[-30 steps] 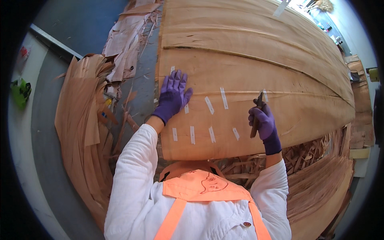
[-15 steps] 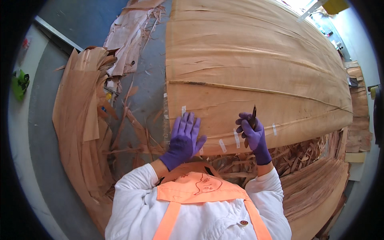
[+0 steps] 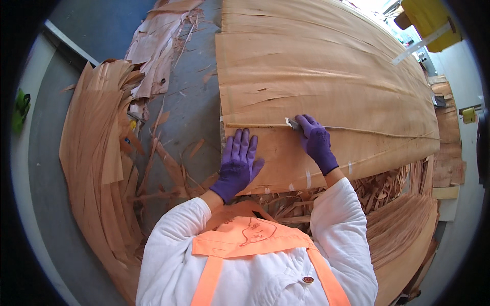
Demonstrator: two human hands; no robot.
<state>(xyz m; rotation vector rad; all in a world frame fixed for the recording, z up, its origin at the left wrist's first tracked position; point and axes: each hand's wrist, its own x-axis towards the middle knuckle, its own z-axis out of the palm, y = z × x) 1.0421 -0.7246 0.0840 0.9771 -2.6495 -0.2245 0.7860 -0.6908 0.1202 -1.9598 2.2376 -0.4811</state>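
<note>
A large sheet of tan wood veneer (image 3: 326,71) with wrinkles and small splits lies before me, with small white tape pieces (image 3: 308,177) near its lower edge. My left hand (image 3: 237,166), in a purple glove, lies flat on its lower left part, fingers apart. A narrow raised strip (image 3: 357,130) runs crosswise just above those fingertips. My right hand (image 3: 315,140), also gloved, grips a blade tool (image 3: 291,124) laid on that strip, right of my left hand; its handle is mostly hidden under my fingers.
Torn veneer (image 3: 99,132) is heaped on the left, beside grey flooring (image 3: 189,86). Veneer scraps (image 3: 383,183) and layered sheets (image 3: 393,234) lie at lower right. A yellow object with a white straight piece (image 3: 429,25) is at top right.
The veneer's strip and tape pieces appear lower than a second ago. My right hand has moved left and tilted the blade from upright down onto the strip. My left hand stays flat, now lower.
</note>
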